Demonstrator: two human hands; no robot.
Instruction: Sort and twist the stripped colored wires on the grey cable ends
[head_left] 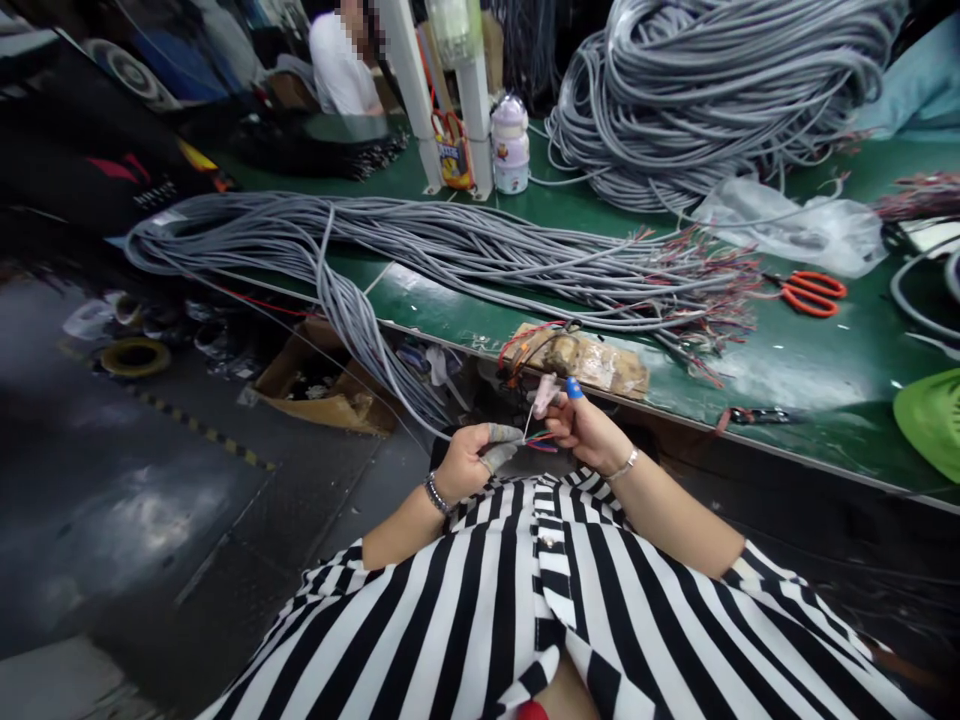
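My left hand [474,458], with grey finger covers on, is closed around the end of a grey cable [439,428]. Thin coloured wires [541,440] fan out from that end toward my right hand [589,430]. My right hand is closed, with a blue cover on its thumb. A small pale pink tool [545,395] sits at those fingers, and a thin white strand runs from it down to the cable end; its exact kind is unclear. Behind my hands, a taped wooden block [592,362] lies at the bench edge.
A long bundle of grey cables [450,245] with stripped ends crosses the green bench [840,350]. Orange-handled scissors [814,293], a plastic bag [802,230], a large cable coil [712,90] and a bottle [510,145] are on it. A cardboard box [322,395] stands below. A person [341,65] is behind.
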